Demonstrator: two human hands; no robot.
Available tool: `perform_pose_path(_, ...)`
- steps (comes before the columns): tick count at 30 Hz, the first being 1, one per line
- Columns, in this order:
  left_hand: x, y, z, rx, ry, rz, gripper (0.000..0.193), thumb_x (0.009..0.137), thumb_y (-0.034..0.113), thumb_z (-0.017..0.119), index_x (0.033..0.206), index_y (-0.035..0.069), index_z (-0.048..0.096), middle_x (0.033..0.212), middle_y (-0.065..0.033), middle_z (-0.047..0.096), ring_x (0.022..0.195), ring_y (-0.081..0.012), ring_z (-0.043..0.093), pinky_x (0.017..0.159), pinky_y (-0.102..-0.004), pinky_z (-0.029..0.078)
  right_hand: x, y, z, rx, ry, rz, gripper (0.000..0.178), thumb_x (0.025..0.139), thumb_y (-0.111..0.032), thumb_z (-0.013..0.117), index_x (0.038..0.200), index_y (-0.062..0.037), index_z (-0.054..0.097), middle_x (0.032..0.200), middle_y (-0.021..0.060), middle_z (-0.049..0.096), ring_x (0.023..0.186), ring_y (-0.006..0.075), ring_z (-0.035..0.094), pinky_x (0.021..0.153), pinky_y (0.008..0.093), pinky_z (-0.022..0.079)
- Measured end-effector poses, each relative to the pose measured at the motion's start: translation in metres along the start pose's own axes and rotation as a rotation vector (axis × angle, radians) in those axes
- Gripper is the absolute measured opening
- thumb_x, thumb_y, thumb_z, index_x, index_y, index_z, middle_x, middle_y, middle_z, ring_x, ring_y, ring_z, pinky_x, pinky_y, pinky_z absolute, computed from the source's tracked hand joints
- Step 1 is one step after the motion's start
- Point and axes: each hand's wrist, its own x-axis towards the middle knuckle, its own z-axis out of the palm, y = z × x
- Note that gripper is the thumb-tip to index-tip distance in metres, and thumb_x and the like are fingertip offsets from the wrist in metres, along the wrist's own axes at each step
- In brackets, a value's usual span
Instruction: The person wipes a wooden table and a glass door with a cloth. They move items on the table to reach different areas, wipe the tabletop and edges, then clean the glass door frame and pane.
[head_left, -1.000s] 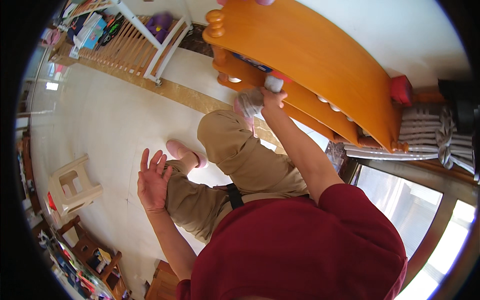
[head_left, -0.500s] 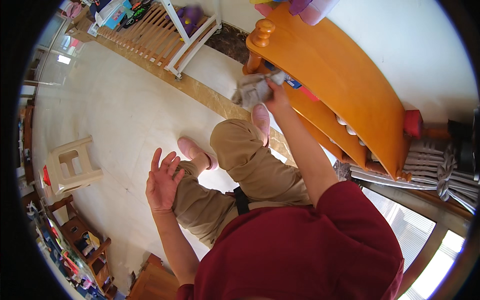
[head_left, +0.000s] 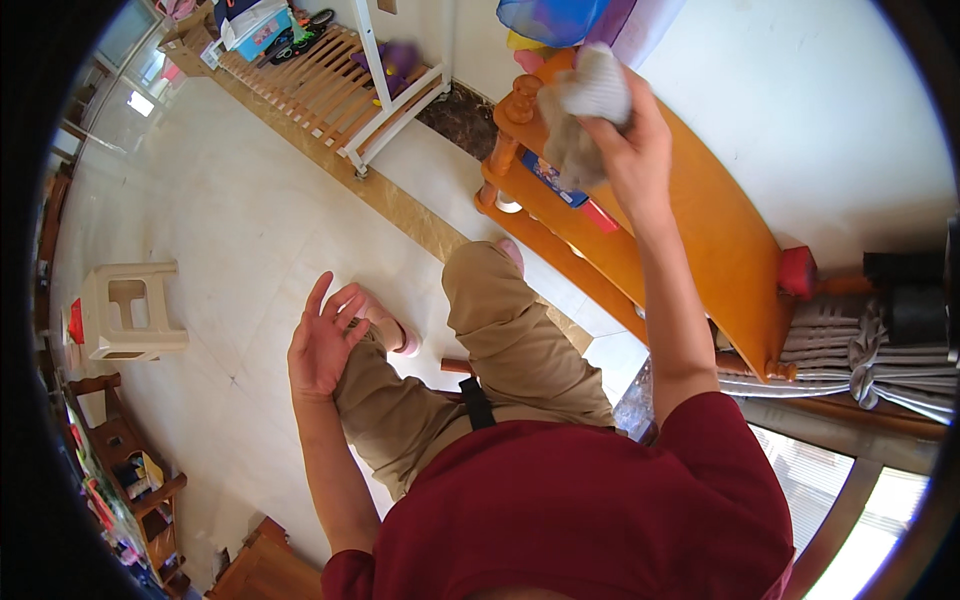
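Bunched in my right hand (head_left: 640,145) is a light grey-beige cloth (head_left: 575,150), blurred by motion. It is held over the far end of an orange-brown wooden shelf unit (head_left: 690,215), close to its turned corner post (head_left: 522,98). Whether the cloth touches the top board I cannot tell. My left hand (head_left: 325,340) hangs beside my left knee, empty, with its fingers apart and slightly curled. On a lower shelf, under the top board, lie a blue box (head_left: 552,180) and a red item (head_left: 600,216).
Blue, yellow and purple balloon-like things (head_left: 552,20) hang at the shelf's far end. A red object (head_left: 797,272) sits at its near end. A white-framed slatted rack (head_left: 330,90) stands far left. On the left are a beige plastic stool (head_left: 135,310) and a wooden chair (head_left: 130,460).
My right hand has lifted the cloth from beside the shelf's front edge to above its top. My left hand stays about where it was. The view has shifted slightly.
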Motion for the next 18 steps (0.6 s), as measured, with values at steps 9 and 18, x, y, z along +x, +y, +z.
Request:
perform_pose_path(9,-0.008,-0.001,-0.008,-0.01,-0.018,0.019,0.077,0.104,0.044,0.064,0.164,0.01,0.031,0.154,-0.0206,0.05,0.139,-0.032,0.054,0.11,-0.0495,0.051,0.06,0.065,0.057,-1.137,-0.574,-0.247,0.051,0.084,-0.022,0.081,0.132,-0.0161,0.066,0.149,0.0156,0.052,0.128,0.0426,0.056,0.108,0.0492,0.051)
perform_pose_path(18,-0.001,0.005,-0.013,-0.022,-0.032,0.008,0.075,0.104,0.045,0.064,0.163,0.011,0.033,0.153,-0.0197,0.051,0.139,-0.0316,0.053,0.11,-0.0502,0.051,0.091,0.09,0.055,-0.512,-0.349,0.33,0.051,0.095,-0.039,0.074,0.134,-0.0078,0.063,0.123,0.022,0.068,0.114,0.0387,0.067,0.096,0.046,0.055)
